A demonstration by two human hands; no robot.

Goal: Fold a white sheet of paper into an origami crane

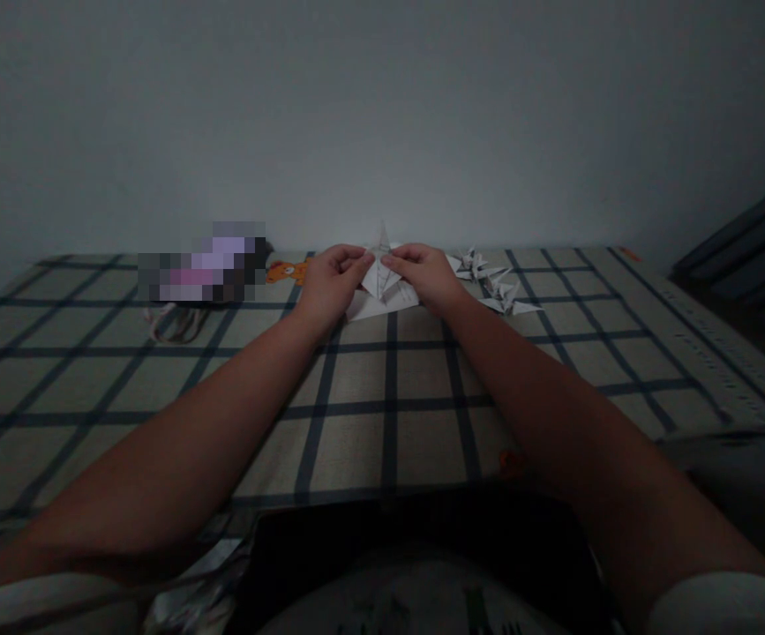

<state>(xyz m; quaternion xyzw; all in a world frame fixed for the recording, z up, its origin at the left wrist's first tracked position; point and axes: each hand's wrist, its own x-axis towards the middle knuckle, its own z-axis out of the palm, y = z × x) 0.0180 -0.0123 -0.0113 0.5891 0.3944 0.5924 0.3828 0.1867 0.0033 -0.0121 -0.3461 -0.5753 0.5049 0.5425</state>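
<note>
Between my two hands is a piece of white folded paper, its narrow tip pointing up and away from me. My left hand pinches its left side between thumb and fingers. On the opposite side, my right hand pinches the paper the same way. Beneath the folded piece lies a flat white sheet, partly covered by it and by my hands. Just right of my right hand sit folded paper cranes, with another paper crane slightly farther back.
A checked cloth with bear prints covers the table. At the back left lies a blurred-out purple and dark object with a strap-like loop in front. A plain wall rises behind. Dark slatted furniture stands at right.
</note>
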